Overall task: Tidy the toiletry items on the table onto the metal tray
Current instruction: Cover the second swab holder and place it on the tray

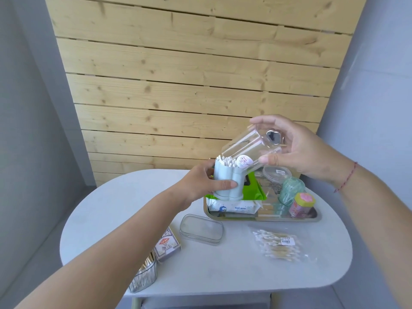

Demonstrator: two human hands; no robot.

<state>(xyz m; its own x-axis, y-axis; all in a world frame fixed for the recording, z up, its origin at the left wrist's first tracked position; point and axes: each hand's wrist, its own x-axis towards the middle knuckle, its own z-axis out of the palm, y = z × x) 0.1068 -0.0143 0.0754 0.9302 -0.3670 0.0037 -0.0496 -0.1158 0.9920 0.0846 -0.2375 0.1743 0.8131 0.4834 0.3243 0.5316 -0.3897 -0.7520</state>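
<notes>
Pale blue fluted swab holder (225, 186), matte plastic and packed with white-tipped cotton swabs, is gripped by left hand (205, 181), with fingers wrapped round its lobed wall. It is held upright over the left end of the metal tray (263, 219); contact with the packs beneath cannot be told. Clear cover (249, 146), a glossy hard plastic with a round sticker and a shiny knob on its closed end, is grasped by right hand (296, 152) between thumb and fingers. It is tilted, with its open mouth just at the swab tips. The tray is polished, with rounded corners and a low rim. On it are a soft baby wipes pack (231, 206) along the near-left rim, a green wipes pack (254, 190) behind that, a clear round tub (276, 172), a clear canister of teal swabs (289, 190), and a pink jar (303, 204) with a yellow lid at the near-right rim. Bare mirror floor is seen only mid-tray. The white table (223, 275) is matte with rounded ends. Off the tray are a clear rectangular box (201, 229) just beside the near rim, a crinkly swab bag (278, 244) near centre-right, a card box (167, 244), and a ribbed clear stick holder (145, 275) at the near-left edge. Open tabletop is seen at the near right.
</notes>
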